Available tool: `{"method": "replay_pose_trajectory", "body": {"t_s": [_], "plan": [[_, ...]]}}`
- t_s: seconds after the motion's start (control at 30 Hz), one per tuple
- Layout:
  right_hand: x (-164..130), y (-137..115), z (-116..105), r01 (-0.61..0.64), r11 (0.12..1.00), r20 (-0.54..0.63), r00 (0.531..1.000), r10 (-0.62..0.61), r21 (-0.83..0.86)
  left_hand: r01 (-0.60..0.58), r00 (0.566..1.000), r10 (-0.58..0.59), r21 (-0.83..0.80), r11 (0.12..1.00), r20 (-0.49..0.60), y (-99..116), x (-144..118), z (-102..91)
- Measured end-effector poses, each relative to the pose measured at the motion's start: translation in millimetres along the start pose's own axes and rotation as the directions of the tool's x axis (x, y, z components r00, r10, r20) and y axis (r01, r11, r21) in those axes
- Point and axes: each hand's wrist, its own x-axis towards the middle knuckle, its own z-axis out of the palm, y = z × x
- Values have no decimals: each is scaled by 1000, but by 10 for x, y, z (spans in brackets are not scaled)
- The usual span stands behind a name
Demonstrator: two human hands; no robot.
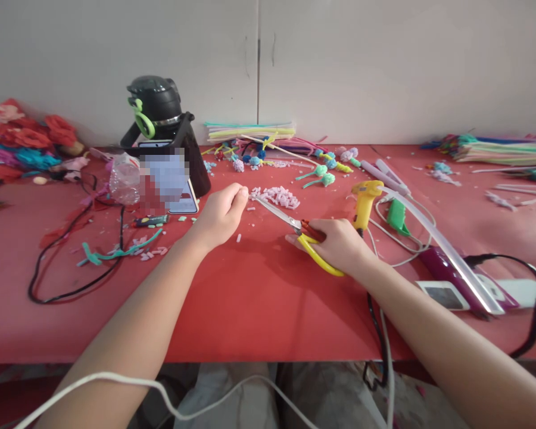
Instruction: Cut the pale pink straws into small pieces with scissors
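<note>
My right hand (339, 243) grips yellow-handled scissors (295, 229), whose blades point left toward my left hand. My left hand (222, 213) is closed, its fingertips pinching a small pale pink piece right at the blade tips. Just beyond the blades lies a pile of short pink cut pieces (277, 196) on the red table (250, 298). A yellow glue gun (365, 202) stands right behind my right hand.
A phone (170, 182) leans on a black stand, with a black flask (154, 107) behind it. Pipe cleaner bundles (250, 131) and small pom flowers (321, 173) lie at the back. Red flowers (22, 134) sit far left. Cables, a green clip and long tubes (442, 244) lie to the right.
</note>
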Motion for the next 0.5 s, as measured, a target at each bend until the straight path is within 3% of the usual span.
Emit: {"method": "replay_pose_trajectory", "body": {"t_s": [0.5], "plan": [[-9, -25, -14, -13, 999, 5, 1000, 13, 49, 2, 1000, -2, -14, 1000, -9, -19, 5, 1]]}}
